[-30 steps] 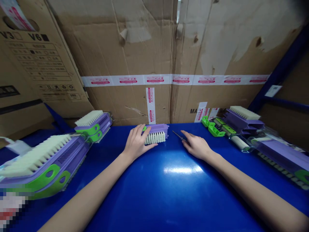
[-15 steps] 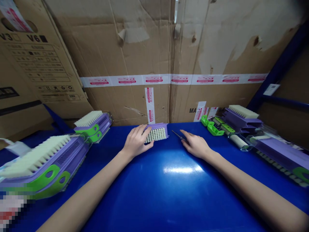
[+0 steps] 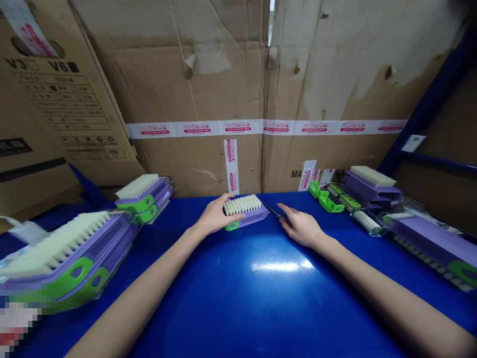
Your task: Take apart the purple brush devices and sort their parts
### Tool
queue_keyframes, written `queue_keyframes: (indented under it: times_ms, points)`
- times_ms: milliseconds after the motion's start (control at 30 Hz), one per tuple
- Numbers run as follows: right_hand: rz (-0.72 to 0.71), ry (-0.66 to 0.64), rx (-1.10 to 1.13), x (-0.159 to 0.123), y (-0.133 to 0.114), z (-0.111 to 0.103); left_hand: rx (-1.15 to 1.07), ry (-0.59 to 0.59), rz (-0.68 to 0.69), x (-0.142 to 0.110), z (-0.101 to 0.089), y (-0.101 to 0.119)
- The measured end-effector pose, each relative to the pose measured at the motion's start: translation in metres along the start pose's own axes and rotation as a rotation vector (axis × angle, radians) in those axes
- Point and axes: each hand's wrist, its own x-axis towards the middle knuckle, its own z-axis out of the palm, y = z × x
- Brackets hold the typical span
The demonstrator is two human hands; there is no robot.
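A purple brush [image 3: 246, 211] with white bristles and a green tab lies bristles-up at the back middle of the blue table [image 3: 242, 293]. My left hand [image 3: 213, 217] grips its left end, fingers curled round it. To the right, my right hand [image 3: 301, 226] rests palm-down on the table. Its fingers lie flat over the handle end of a thin dark metal tool [image 3: 274, 212], whose tip points toward the brush.
Purple-and-green brushes are stacked at the left [image 3: 67, 253] and back left [image 3: 143, 191]. More brushes and green parts in clear wrapping lie at the right [image 3: 372, 191]. Taped cardboard boxes [image 3: 238, 99] wall the back, and a blue shelf post [image 3: 425, 109] rises at the right.
My left hand has turned the brush from bristles facing me to bristles up. The right hand has hardly moved.
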Motion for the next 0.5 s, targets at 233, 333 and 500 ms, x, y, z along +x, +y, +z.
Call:
queue_keyframes:
  times_ms: [233,333,500]
  points:
    - [-0.091,0.266,-0.010,0.000,-0.001,0.007,-0.009,0.105,0.173,-0.012,0.017,-0.008]
    - [-0.252,0.489,-0.056,0.003,-0.008,0.009,0.119,0.214,0.407,-0.014,0.024,-0.001]
    - [-0.528,0.584,-0.153,0.017,-0.023,0.010,0.243,0.302,0.686,-0.016,0.026,0.004]
